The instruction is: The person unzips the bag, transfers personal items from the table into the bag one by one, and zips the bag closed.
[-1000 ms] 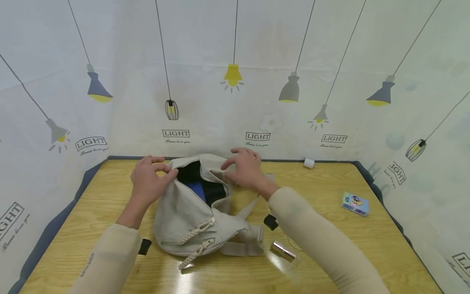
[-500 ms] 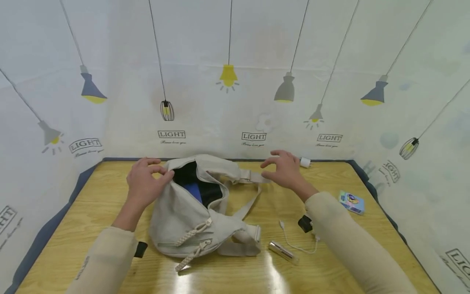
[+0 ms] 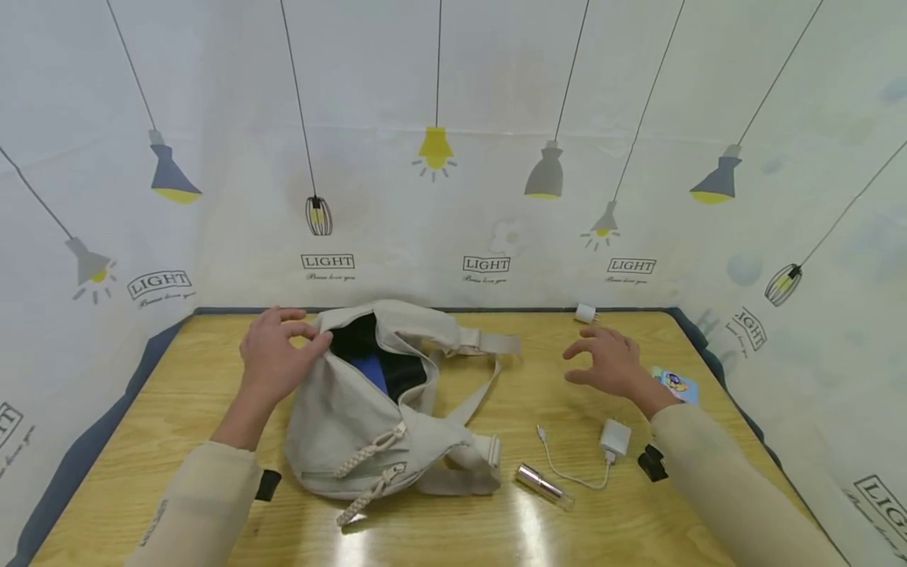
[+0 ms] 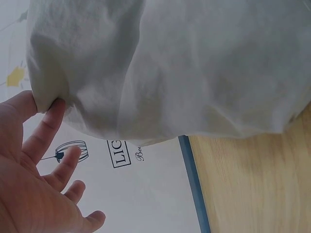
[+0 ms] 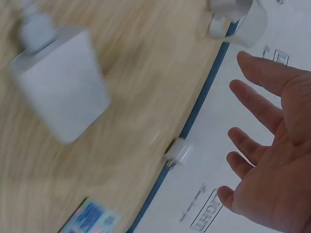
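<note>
A cream backpack (image 3: 340,433) lies on the table with its top unzipped. Something blue (image 3: 372,372) shows inside its dark lining. At the left side of the opening, my left hand (image 3: 275,358) pinches the fabric edge between thumb and index finger; in the left wrist view, its other fingers (image 4: 63,170) are spread. My right hand (image 3: 609,364) is held above the table, right of the bag, fingers apart and holding nothing. Below it lies a white charger (image 3: 615,438) with a cable (image 3: 567,472) plugged in. Beyond its fingertips sits a small white plug (image 3: 585,313).
A shiny pinkish tube with a clear end (image 3: 542,486) lies near the bag's lower strap. The small blue printed box (image 3: 679,384) is partly behind the right forearm. A white wall sheet with lamp prints (image 3: 397,220) rises behind the table's far edge (image 3: 538,309).
My right hand has moved right, away from the bag's opening, uncovering the strap, the charger and its cable. The left hand keeps its pinch on the bag's edge.
</note>
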### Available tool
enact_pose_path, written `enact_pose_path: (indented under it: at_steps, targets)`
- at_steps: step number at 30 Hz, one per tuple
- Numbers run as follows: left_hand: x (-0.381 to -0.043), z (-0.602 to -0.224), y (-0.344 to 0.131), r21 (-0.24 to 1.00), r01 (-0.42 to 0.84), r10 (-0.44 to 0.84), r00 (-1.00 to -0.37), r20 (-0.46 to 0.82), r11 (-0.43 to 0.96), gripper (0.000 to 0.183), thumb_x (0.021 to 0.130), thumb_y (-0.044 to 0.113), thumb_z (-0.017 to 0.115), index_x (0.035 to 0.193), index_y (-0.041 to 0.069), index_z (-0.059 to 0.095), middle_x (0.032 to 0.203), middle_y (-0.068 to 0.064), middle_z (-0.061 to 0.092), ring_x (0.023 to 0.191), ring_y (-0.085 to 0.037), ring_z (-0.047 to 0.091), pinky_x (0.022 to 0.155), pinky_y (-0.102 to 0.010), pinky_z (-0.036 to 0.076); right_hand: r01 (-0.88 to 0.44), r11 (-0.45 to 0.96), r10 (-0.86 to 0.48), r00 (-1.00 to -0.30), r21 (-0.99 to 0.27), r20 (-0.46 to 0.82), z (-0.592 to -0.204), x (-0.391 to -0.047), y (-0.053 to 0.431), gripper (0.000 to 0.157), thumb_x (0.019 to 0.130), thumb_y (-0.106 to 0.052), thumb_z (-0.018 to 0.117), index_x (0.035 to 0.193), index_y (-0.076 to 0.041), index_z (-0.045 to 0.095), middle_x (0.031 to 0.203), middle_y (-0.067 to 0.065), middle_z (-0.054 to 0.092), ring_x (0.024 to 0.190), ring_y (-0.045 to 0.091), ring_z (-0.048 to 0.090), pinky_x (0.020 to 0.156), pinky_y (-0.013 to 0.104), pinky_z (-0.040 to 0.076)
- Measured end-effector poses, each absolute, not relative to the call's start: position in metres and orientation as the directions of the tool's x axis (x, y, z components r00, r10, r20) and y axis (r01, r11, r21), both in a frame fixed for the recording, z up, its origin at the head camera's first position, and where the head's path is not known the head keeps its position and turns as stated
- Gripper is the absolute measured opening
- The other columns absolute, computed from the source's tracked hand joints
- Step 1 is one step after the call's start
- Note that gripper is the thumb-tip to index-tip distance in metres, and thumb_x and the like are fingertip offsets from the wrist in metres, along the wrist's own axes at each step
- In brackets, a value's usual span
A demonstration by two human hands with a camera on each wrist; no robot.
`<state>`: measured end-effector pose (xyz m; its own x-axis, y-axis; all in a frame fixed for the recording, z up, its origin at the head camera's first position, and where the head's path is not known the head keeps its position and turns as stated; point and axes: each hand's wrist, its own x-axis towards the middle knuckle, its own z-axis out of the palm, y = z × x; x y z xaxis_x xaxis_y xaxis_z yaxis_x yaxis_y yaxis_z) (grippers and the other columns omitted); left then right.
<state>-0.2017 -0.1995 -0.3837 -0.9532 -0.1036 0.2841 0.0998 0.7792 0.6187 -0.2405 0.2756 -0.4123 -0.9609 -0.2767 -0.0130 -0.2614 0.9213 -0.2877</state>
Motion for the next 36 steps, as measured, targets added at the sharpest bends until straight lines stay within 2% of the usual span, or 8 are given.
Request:
enact_pose_path:
  at_steps: [7,10,15,18,23,29,36]
  targets:
    - [-0.203,-0.387,-0.200,0.610,0.135,-0.087,-0.943,0.320,0.781,0.027,0.089,0.028,0.066,0.084,0.003,0.074,0.130,-0.020,0.057,0.136,-0.047,0.033,0.102,-0.073,0.020,-0.262,0.900,-0.305,-0.949,-0.348,-0.075,-0.419,-0.218,0.315,0.037,0.085,-0.034,0.073,0.115,-0.013,0.068,0.143,0.028,0.044,0.132,0.054,0.033,0.096,0.078,0.021]
    - [-0.203,-0.387,-0.200,0.613,0.139,-0.088,-0.942,0.325,0.778,0.026,0.089,0.027,0.067,0.084,0.002,0.074,0.130,-0.020,0.057,0.136,-0.047,0.033,0.103,-0.073,0.020,-0.284,0.892,-0.333,-0.939,-0.352,-0.087,-0.422,-0.211,0.329,0.038,0.085,-0.036,0.073,0.116,-0.014,0.068,0.142,0.029,0.045,0.130,0.056,0.035,0.093,0.079,0.025]
    - [-0.203,-0.388,-0.200,0.613,0.132,-0.087,-0.945,0.314,0.779,0.027,0.089,0.028,0.067,0.085,0.002,0.074,0.131,-0.020,0.057,0.137,-0.047,0.032,0.103,-0.074,0.019,-0.309,0.858,-0.384,-0.917,-0.410,-0.111,-0.431,-0.198,0.349,0.042,0.083,-0.037,0.075,0.116,-0.011,0.067,0.141,0.033,0.044,0.127,0.057,0.039,0.092,0.071,0.036]
    - [-0.204,-0.388,-0.200,0.615,0.136,-0.087,-0.944,0.319,0.777,0.027,0.089,0.028,0.067,0.085,0.002,0.074,0.130,-0.020,0.057,0.136,-0.047,0.033,0.102,-0.073,0.020,-0.294,0.840,-0.387,-0.914,-0.457,-0.123,-0.437,-0.191,0.358,0.045,0.081,-0.039,0.076,0.114,-0.012,0.067,0.142,0.034,0.041,0.128,0.058,0.038,0.093,0.067,0.039]
    - [-0.205,-0.390,-0.200,0.614,0.147,-0.084,-0.940,0.331,0.776,0.027,0.089,0.028,0.067,0.084,0.002,0.074,0.130,-0.020,0.057,0.136,-0.047,0.034,0.102,-0.073,0.020,-0.271,0.834,-0.373,-0.919,-0.481,-0.128,-0.447,-0.184,0.365,0.046,0.076,-0.043,0.080,0.112,-0.019,0.066,0.146,0.032,0.038,0.130,0.058,0.036,0.094,0.068,0.038]
    - [-0.205,-0.389,-0.200,0.619,0.142,-0.087,-0.942,0.324,0.773,0.028,0.089,0.028,0.067,0.085,0.001,0.074,0.130,-0.020,0.056,0.136,-0.047,0.032,0.103,-0.072,0.019,-0.278,0.828,-0.382,-0.916,-0.486,-0.126,-0.454,-0.175,0.364,0.055,0.070,-0.045,0.084,0.114,-0.021,0.063,0.148,0.032,0.035,0.132,0.060,0.033,0.094,0.073,0.034]
    - [-0.204,-0.389,-0.199,0.624,0.132,-0.087,-0.947,0.308,0.770,0.028,0.089,0.029,0.067,0.086,0.002,0.074,0.132,-0.020,0.055,0.138,-0.047,0.031,0.104,-0.072,0.018,-0.314,0.835,-0.377,-0.924,-0.452,-0.055,-0.461,-0.173,0.359,0.051,0.070,-0.044,0.084,0.110,-0.021,0.061,0.145,0.028,0.040,0.131,0.055,0.037,0.096,0.073,0.031]
